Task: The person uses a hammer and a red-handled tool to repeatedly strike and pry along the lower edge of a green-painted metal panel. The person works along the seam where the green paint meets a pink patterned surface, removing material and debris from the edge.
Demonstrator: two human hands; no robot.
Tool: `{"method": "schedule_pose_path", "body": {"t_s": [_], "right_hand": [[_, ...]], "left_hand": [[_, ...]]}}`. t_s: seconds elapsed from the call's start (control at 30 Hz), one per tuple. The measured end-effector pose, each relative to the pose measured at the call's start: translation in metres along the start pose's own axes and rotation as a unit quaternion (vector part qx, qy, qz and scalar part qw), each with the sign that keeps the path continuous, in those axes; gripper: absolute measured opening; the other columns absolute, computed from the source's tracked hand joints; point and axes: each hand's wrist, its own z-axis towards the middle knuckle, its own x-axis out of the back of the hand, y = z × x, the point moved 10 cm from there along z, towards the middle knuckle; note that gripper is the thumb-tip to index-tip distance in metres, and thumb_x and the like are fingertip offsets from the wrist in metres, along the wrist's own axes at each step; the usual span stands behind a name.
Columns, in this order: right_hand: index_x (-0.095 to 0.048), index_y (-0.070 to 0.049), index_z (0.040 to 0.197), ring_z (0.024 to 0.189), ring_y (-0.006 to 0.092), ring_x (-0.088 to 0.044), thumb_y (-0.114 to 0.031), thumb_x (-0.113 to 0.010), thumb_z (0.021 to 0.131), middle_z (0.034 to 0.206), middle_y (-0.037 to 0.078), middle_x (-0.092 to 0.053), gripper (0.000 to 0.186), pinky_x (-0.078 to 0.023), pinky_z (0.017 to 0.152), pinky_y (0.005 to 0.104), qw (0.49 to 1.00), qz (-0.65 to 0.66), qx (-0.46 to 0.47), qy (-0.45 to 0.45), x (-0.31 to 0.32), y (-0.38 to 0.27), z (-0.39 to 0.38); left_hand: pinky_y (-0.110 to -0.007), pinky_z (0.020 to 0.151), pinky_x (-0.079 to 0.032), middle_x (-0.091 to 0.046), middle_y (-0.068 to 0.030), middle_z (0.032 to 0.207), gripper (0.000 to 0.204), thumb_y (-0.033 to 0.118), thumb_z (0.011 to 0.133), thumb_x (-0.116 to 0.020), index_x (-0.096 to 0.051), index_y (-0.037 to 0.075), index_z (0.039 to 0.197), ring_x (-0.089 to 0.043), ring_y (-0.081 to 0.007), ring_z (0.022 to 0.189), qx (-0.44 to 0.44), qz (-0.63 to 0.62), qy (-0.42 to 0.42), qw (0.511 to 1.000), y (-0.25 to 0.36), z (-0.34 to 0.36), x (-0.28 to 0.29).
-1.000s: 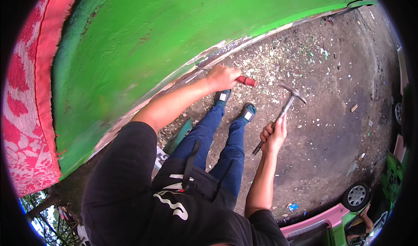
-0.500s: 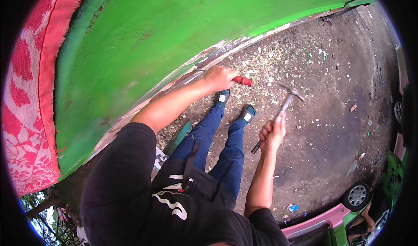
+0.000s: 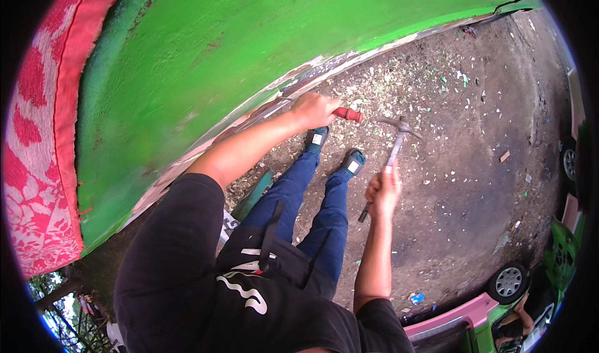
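Note:
My left hand (image 3: 314,111) is closed round a chisel with a red handle (image 3: 347,114). The handle's butt sticks out on the right, and the thin metal blade points left to the chipped lower edge of the green wall (image 3: 206,66). How the tip meets that edge is too small to tell. In my right hand (image 3: 383,191) is a hammer (image 3: 397,142), gripped low on its shaft. Its metal head hangs to the right of the chisel's butt, apart from it.
Pale chips (image 3: 399,81) lie scattered over the dirt ground along the wall. A red and white patterned cloth (image 3: 37,166) hangs at the left. At the lower right stand a pink and green vehicle (image 3: 465,315) with a wheel (image 3: 508,282) and another person's arm (image 3: 524,315).
The hammer has swung a little leftward, nearer the chisel's butt, and my right hand has moved left with it. My left hand and the chisel stay almost where they were.

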Motion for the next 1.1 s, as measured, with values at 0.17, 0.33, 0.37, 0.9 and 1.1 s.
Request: {"method": "schedule_pose_path", "body": {"t_s": [0.17,0.33,0.37,0.9,1.1], "right_hand": [[-0.039,-0.021,0.144,0.045,0.0023,-0.032,-0.023,-0.049,0.100,0.059,-0.008,-0.034,0.045,-0.027,0.038,0.0195,0.998,-0.019,-0.039,-0.054,-0.025,0.015,-0.004],[-0.033,-0.022,0.147,0.042,0.0027,-0.030,-0.023,-0.045,0.101,0.059,-0.006,-0.032,0.047,-0.024,0.034,0.0193,0.999,0.020,0.033,0.003,0.007,-0.019,0.001],[-0.031,-0.022,0.147,0.042,0.0029,-0.029,-0.023,-0.045,0.101,0.059,-0.006,-0.032,0.048,-0.024,0.034,0.0194,0.999,0.024,0.030,0.002,0.006,-0.018,0.001],[-0.031,-0.021,0.147,0.042,0.0031,-0.029,-0.024,-0.044,0.102,0.058,-0.005,-0.031,0.047,-0.023,0.034,0.0195,1.000,0.017,0.011,0.000,0.009,-0.007,-0.007],[-0.035,-0.019,0.146,0.044,0.0036,-0.033,-0.023,-0.046,0.101,0.060,-0.006,-0.035,0.047,-0.025,0.036,0.0188,0.999,0.005,0.027,0.026,-0.014,-0.004,-0.017]], "left_hand": [[-0.044,0.058,-0.051,-0.064,-0.0098,0.070,0.012,0.020,0.075,-0.062,-0.058,0.009,0.078,-0.065,-0.0313,0.065,0.014,-0.008,0.000,1.000,0.000,-0.001,-0.003],[-0.045,0.059,-0.051,-0.063,-0.0102,0.070,0.010,0.018,0.075,-0.062,-0.057,0.010,0.079,-0.065,-0.0314,0.067,0.016,-0.007,0.014,1.000,-0.001,-0.002,0.004],[-0.044,0.058,-0.051,-0.063,-0.0090,0.070,0.010,0.017,0.074,-0.062,-0.057,0.010,0.078,-0.065,-0.0311,0.067,0.022,-0.006,0.011,1.000,-0.004,-0.001,0.004],[-0.042,0.056,-0.051,-0.062,-0.0080,0.067,0.008,0.016,0.073,-0.061,-0.056,0.010,0.075,-0.065,-0.0292,0.064,-0.037,-0.016,0.023,0.999,0.013,0.008,0.007],[-0.043,0.056,-0.051,-0.063,-0.0084,0.067,0.010,0.017,0.073,-0.062,-0.057,0.010,0.076,-0.065,-0.0295,0.064,-0.031,-0.012,0.024,0.999,0.009,0.010,0.005]]}}
